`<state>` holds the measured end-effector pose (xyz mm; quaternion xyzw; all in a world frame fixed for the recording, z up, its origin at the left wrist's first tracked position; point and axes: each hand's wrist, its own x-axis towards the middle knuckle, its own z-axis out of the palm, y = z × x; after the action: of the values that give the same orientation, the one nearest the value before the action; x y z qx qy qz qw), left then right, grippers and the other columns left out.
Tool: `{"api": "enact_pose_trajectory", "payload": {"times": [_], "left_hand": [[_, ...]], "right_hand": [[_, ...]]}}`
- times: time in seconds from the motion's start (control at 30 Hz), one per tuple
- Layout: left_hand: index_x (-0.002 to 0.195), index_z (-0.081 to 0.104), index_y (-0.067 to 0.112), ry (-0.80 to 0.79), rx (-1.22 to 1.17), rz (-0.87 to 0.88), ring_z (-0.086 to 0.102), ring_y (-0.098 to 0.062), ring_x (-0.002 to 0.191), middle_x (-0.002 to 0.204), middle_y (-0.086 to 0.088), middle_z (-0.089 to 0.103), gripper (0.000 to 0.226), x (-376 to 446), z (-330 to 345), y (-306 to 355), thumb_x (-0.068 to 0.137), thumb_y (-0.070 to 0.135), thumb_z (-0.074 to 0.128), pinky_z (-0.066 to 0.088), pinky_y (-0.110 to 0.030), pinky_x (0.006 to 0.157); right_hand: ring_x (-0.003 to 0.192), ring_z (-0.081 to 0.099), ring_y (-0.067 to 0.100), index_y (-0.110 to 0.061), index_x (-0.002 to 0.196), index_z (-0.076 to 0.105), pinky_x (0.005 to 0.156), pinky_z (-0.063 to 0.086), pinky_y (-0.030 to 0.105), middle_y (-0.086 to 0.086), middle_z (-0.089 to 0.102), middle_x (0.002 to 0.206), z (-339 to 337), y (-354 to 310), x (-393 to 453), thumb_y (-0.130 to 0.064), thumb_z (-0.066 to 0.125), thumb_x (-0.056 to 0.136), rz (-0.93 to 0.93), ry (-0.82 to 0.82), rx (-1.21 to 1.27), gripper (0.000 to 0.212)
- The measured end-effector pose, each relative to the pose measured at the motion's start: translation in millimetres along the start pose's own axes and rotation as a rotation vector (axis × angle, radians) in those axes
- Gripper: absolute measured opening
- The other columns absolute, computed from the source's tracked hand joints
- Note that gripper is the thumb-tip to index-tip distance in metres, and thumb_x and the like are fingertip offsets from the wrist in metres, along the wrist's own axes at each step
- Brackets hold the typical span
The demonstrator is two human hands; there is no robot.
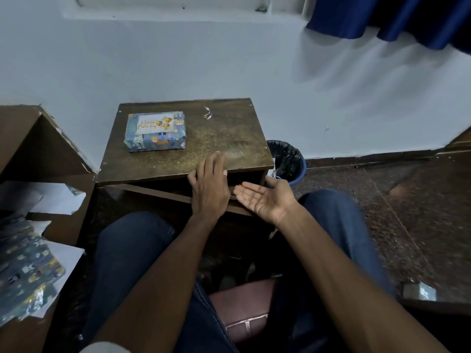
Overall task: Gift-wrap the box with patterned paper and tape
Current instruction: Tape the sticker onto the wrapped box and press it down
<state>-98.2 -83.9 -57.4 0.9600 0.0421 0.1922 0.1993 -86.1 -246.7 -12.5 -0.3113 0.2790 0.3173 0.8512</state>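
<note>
Box wrapped, hands sweeping the table edge

Box (156, 131) sits on the far-left part of the small wooden table (229, 138), fully covered in blue animal-print paper with a "Happy Birthday" card face on top, well apart from both hands. Set back there, it looks parked out of the way, the wrapping judged to be finished.

The left hand (210, 186) lies palm down at the table's near edge, fingers straight and close together, holding nothing. The right hand (265, 198) waits just below that edge, palm up and slightly cupped, also empty. That pairing suggests brushing scraps off the top into the waiting palm. A few thin paper curls (207, 113) lie near the back edge.

A lined waste bin (289, 161) stands just beside the table's right side, handy for such scraps. Leftover patterned paper (28, 273) lies on the low surface at the left.
</note>
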Motion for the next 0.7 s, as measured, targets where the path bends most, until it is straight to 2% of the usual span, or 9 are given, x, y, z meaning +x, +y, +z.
{"api": "enact_pose_trajectory", "payload": {"times": [0.1, 0.2, 0.27, 0.37, 0.47, 0.57, 0.63, 0.7], "left_hand": [[0.146, 0.053, 0.024, 0.067, -0.036, 0.013, 0.046, -0.02, 0.136, 0.15, 0.003, 0.051, 0.044, 10.1, -2.7, -2.0, 0.103, 0.022, 0.054, 0.031, -0.043, 0.104], [0.134, 0.062, 0.026, 0.104, -0.06, 0.091, 0.048, -0.017, 0.129, 0.141, 0.004, 0.056, 0.037, 28.1, -12.0, -1.1, 0.098, 0.019, 0.059, 0.028, -0.037, 0.1], [0.119, 0.07, 0.028, 0.118, -0.066, 0.123, 0.054, -0.016, 0.119, 0.126, 0.007, 0.064, 0.03, 41.1, -18.9, -1.9, 0.095, 0.015, 0.059, 0.023, -0.031, 0.095], [0.104, 0.074, 0.029, 0.164, -0.033, 0.047, 0.062, -0.014, 0.102, 0.105, 0.01, 0.072, 0.023, 58.8, -27.8, -4.2, 0.093, 0.014, 0.06, 0.017, -0.027, 0.091], [0.1, 0.076, 0.03, 0.172, 0.05, -0.014, 0.063, -0.014, 0.1, 0.1, 0.011, 0.075, 0.018, 81.2, -33.3, -6.4, 0.094, 0.021, 0.062, 0.021, -0.034, 0.094], [0.1, 0.077, 0.03, 0.104, 0.106, -0.062, 0.064, -0.015, 0.1, 0.1, 0.01, 0.075, 0.015, 107.5, -38.3, -8.4, 0.095, 0.026, 0.064, 0.023, -0.038, 0.098], [0.099, 0.079, 0.029, 0.07, 0.128, -0.096, 0.064, -0.017, 0.098, 0.097, 0.008, 0.076, 0.013, 124.8, -38.5, -9.4, 0.094, 0.027, 0.067, 0.026, -0.04, 0.1], [0.099, 0.079, 0.028, 0.066, 0.166, -0.124, 0.064, -0.018, 0.099, 0.097, 0.007, 0.077, 0.013, 143.1, -36.6, -12.8, 0.093, 0.027, 0.068, 0.025, -0.04, 0.101]], "right_hand": [[0.122, 0.065, 0.045, 0.014, 0.129, 0.06, 0.102, 0.055, 0.048, 0.036, 0.067, 0.125, 2.6, -0.8, -5.9, -0.033, 0.042, 0.109, -0.041, -0.04, -0.011, 0.055], [0.121, 0.066, 0.043, 0.013, 0.13, 0.061, 0.102, 0.055, 0.047, 0.035, 0.067, 0.125, 11.5, -4.1, -3.7, -0.033, 0.044, 0.108, -0.063, -0.117, -0.008, 0.053], [0.119, 0.068, 0.041, 0.012, 0.129, 0.061, 0.103, 0.056, 0.046, 0.034, 0.068, 0.126, 22.2, -8.2, 1.7, -0.032, 0.044, 0.108, -0.099, -0.169, 0.004, 0.052], [0.113, 0.071, 0.038, 0.012, 0.126, 0.063, 0.097, 0.06, 0.042, 0.033, 0.069, 0.125, 44.1, -16.0, 16.1, -0.025, 0.043, 0.109, -0.168, -0.205, -0.004, 0.045], [0.103, 0.073, 0.033, 0.009, 0.116, 0.066, 0.091, 0.062, 0.036, 0.029, 0.072, 0.118, 67.9, -24.7, 39.2, -0.015, 0.045, 0.109, -0.246, -0.174, -0.096, 0.033], [0.088, 0.074, 0.024, 0.005, 0.105, 0.069, 0.082, 0.064, 0.028, 0.022, 0.075, 0.098, 91.4, -34.6, 68.3, -0.002, 0.047, 0.105, -0.369, -0.081, -0.263, 0.023], [0.079, 0.074, 0.021, 0.004, 0.101, 0.072, 0.077, 0.064, 0.027, 0.02, 0.075, 0.09, 107.5, -42.6, 88.1, 0.006, 0.05, 0.1, -0.463, -0.001, -0.391, 0.021], [0.078, 0.071, 0.02, 0.0, 0.098, 0.073, 0.079, 0.062, 0.029, 0.019, 0.075, 0.091, 121.6, -53.7, 109.7, 0.01, 0.054, 0.096, -0.553, 0.057, -0.541, 0.021]]}}
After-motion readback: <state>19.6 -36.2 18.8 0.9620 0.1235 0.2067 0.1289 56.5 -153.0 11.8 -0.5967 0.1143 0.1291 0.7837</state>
